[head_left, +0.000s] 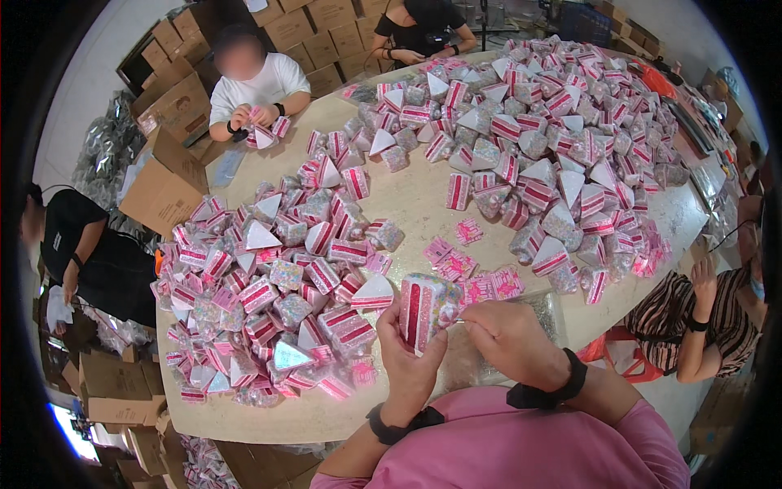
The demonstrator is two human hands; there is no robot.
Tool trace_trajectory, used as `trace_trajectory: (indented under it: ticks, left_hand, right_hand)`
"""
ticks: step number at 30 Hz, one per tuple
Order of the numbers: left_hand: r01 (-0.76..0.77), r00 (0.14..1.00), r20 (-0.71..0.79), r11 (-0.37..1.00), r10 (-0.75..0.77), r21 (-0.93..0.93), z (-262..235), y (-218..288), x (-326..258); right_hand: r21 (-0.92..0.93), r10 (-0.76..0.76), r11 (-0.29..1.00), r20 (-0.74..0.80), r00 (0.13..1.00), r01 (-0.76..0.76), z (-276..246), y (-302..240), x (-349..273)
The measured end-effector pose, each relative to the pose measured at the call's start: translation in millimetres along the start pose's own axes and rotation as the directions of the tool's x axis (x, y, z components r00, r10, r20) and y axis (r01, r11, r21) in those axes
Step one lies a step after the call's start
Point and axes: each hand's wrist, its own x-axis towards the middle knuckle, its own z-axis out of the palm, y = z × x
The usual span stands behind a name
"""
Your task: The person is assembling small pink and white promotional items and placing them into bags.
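Observation:
My left hand (406,371) is wrapped round a cake-slice-shaped piece (422,316), holding it upright. The piece has a glittery pink and dark red layered side and a pale, colour-speckled side. Beside its right face, my right hand (511,342) is closed in a pinch; what sits between its fingertips is too small to make out. Just beyond my hands lie several pink printed cards (495,285). A shallow clear tray (544,314) is partly hidden under my right hand.
A large heap of cake-slice pieces (285,289) covers the table's left, and another (562,155) its far right. People work round the pale table (415,187): one in white (259,94) handles a similar piece. Cardboard boxes (167,183) stand at the left.

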Motion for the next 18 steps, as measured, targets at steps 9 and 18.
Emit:
trace_trajectory:
  ticks: [9, 18]
  left_hand:
    - [-0.088, 0.995, -0.015, 0.966, 0.094, 0.241, -0.7, 2.2, -0.8]
    - [-0.157, 0.986, 0.004, 0.917, 0.167, 0.367, -1.1, -1.0, 1.4]
  right_hand:
    - [-0.22, -0.124, 0.971, -0.106, 0.987, 0.099, 9.1, 3.3, -2.4]
    - [-0.279, -0.115, 0.955, -0.044, 0.992, 0.099, 17.9, 9.3, -1.2]
